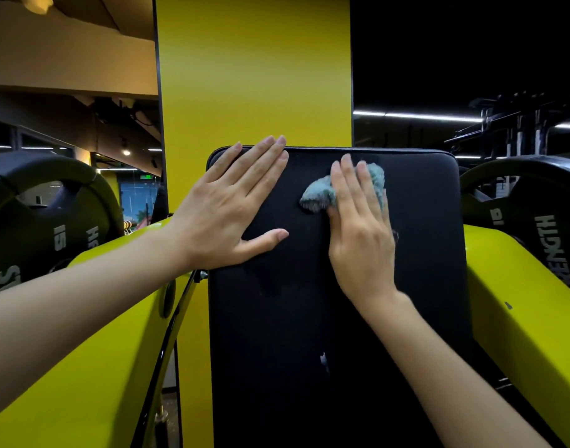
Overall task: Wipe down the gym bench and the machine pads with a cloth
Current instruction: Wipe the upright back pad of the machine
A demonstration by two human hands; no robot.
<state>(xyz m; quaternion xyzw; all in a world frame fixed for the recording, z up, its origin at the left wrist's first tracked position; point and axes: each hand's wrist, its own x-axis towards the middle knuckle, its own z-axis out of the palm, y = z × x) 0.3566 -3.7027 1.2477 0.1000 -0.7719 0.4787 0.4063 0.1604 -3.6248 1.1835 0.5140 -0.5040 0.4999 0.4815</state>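
Observation:
A tall black machine pad [309,312] fills the middle of the view, its top edge rounded. My left hand [231,208] lies flat on the pad's upper left corner with the fingers spread, holding nothing. My right hand [361,231] presses a crumpled grey-blue cloth [319,194] against the upper middle of the pad. The cloth sticks out to the left of and above my fingers; the part under my palm is hidden.
Yellow machine arms flank the pad at left [92,350] and right [529,312]. Black weight plates hang at left [41,221] and right [532,215]. A yellow pillar [254,76] stands behind the pad. Dark racks [523,127] fill the far right.

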